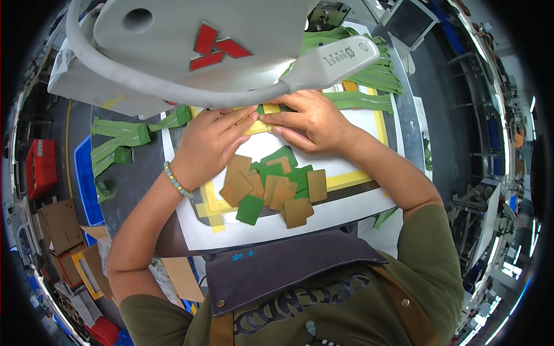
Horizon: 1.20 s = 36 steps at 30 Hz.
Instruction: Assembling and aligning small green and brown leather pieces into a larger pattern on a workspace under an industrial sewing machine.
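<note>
Under the head of a sewing machine [167, 52], my two hands meet, fingertips close together. My left hand [213, 138] lies with its fingers stretched out over the work, a beaded bracelet [175, 181] on its wrist. From the other side my right hand [311, 121] reaches in with fingers apart and extended. Both rest at a yellow-taped spot [257, 126] where a bit of green shows; the fingertips partly cover it. A green strip [176, 117] comes out left of my left hand, and another green strip [360, 102] lies beyond my right. Nearer me is a loose pile of green and brown rounded squares [283, 190].
A grey cable with a white handle-shaped lamp [334, 60] hangs above my hands. Many green strips [375, 75] lie at the far right, and folded ones [118, 138] hang at the left table edge. A blue bin [86, 184] and cardboard boxes [60, 225] stand at left.
</note>
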Motion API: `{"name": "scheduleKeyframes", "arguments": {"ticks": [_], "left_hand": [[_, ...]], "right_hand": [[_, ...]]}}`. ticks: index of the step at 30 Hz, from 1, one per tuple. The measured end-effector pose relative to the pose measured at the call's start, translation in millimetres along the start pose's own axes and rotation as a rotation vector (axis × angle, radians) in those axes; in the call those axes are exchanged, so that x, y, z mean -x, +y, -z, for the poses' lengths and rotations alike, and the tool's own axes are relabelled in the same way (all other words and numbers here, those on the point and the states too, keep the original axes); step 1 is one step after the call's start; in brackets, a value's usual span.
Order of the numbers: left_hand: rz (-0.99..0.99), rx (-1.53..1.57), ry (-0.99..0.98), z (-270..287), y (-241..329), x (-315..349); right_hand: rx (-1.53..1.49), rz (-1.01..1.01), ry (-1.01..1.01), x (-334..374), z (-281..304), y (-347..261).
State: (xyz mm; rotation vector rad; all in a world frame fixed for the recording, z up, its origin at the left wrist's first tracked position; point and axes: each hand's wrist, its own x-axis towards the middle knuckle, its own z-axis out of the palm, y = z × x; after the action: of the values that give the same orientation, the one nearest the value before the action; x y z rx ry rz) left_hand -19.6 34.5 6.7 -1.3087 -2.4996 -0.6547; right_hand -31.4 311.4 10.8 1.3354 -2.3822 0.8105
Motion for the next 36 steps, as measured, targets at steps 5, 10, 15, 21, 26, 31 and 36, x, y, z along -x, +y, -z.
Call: {"name": "scheduleKeyframes", "arguments": {"ticks": [5, 10, 15, 21, 26, 31, 36], "left_hand": [[-0.002, -0.025, 0.050, -1.0, 1.7, 2.4], [-0.047, -0.049, 0.054, -0.4, 1.8, -1.4], [-0.101, -0.210, 0.006, -4.7, 11.4, -5.9], [-0.051, -0.293, -0.001, 6.8, 23.8, -3.6], [-0.001, -0.142, -0.023, 2.2, 13.6, 5.3], [-0.066, -0.158, -0.029, -2.4, 7.0, 5.1], [-0.143, -0.281, -0.071, 5.5, 10.5, -3.0]], "right_hand": [[0.009, 0.008, -0.002, 1.5, -2.3, 1.2], [0.014, 0.025, -0.007, 0.0, -1.3, 1.0], [0.006, 0.018, -0.013, 0.7, -2.6, 2.0], [0.056, 0.031, -0.029, -2.0, -1.8, -0.7], [0.033, 0.038, -0.010, -2.8, -2.7, -1.9], [0.018, 0.033, -0.013, -2.5, -3.5, -0.2], [0.022, 0.016, -0.013, -2.5, -0.9, -2.2]]}}
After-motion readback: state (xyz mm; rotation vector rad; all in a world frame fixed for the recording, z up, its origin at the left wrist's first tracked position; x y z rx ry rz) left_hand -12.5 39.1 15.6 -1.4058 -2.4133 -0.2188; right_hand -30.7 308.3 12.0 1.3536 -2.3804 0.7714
